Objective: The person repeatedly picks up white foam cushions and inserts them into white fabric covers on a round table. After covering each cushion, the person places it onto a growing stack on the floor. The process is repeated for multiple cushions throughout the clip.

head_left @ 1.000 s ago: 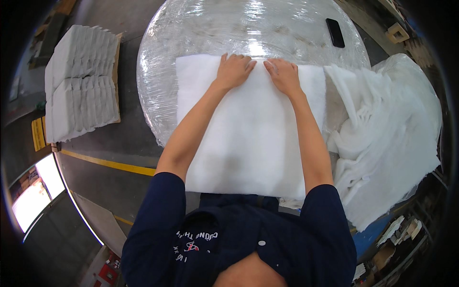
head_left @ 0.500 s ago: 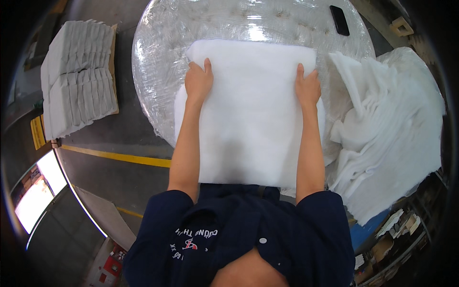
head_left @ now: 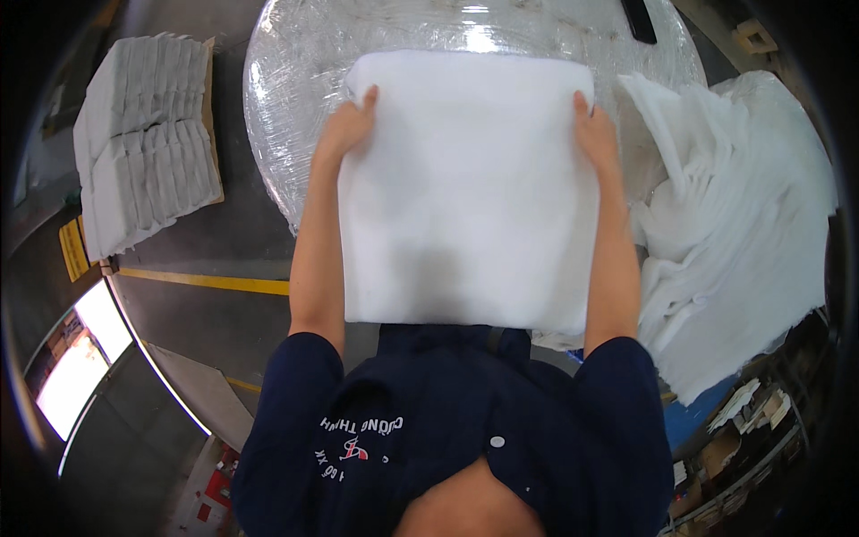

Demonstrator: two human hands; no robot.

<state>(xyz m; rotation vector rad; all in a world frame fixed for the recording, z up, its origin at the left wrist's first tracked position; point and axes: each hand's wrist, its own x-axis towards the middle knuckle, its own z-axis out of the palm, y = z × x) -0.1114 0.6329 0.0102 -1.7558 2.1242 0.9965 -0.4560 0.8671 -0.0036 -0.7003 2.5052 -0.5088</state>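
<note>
A white, soft, squarish pad of fluffy wadding [head_left: 470,197] spans the space in front of my body. My left hand [head_left: 349,123] grips its left edge near the far corner, thumb on top and the other fingers hidden beneath. On the opposite edge my right hand [head_left: 596,134] holds it the same way, thumb over the top. Behind and under the pad is a large round bundle wrapped in clear plastic film [head_left: 295,116]. How many layers the pad has cannot be made out.
To the right lies a heap of loose white wadding sheets [head_left: 743,224]. A black phone [head_left: 639,20] rests on the wrapped bundle's far right. At the left stands a stack of folded whitish pads [head_left: 152,148], with a yellow floor line [head_left: 206,282] nearer me.
Both hands have moved outward to the pad's side edges, and its full width now shows between them. The pad sits slightly farther from my body in the view.
</note>
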